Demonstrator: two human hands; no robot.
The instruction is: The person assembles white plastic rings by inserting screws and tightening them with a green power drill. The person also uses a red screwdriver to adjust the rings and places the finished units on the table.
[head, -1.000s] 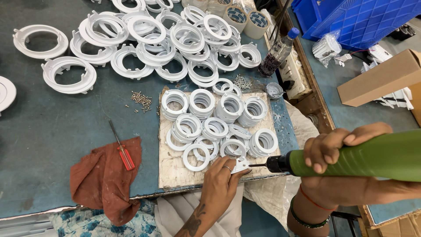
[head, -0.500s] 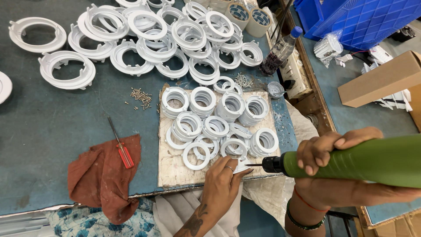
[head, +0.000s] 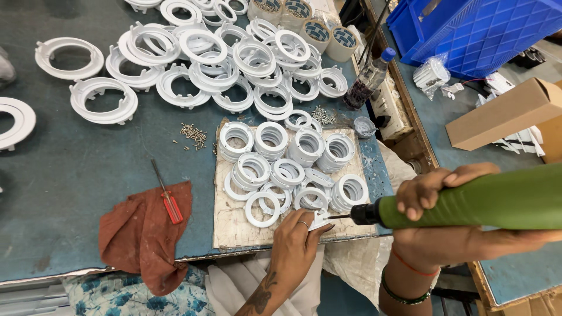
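My right hand (head: 436,193) grips a green electric screwdriver (head: 468,202) held level, its bit touching a small white plastic part (head: 319,220). My left hand (head: 295,237) pinches that part at the near edge of a worn white board (head: 234,225). On the board lie several white plastic rings (head: 281,169), some stacked. Loose small screws (head: 193,136) are scattered just left of the board.
Larger white ring housings (head: 193,64) are heaped at the back of the blue-grey table. A red-handled screwdriver (head: 167,199) lies on a rust-coloured cloth (head: 137,237) at left. Tape rolls (head: 319,32), a dark bottle (head: 366,79), a blue crate (head: 480,29) and a cardboard box (head: 503,114) stand at right.
The view has shifted slightly. The green driver and my right hand have edged left toward the part held by my left hand.
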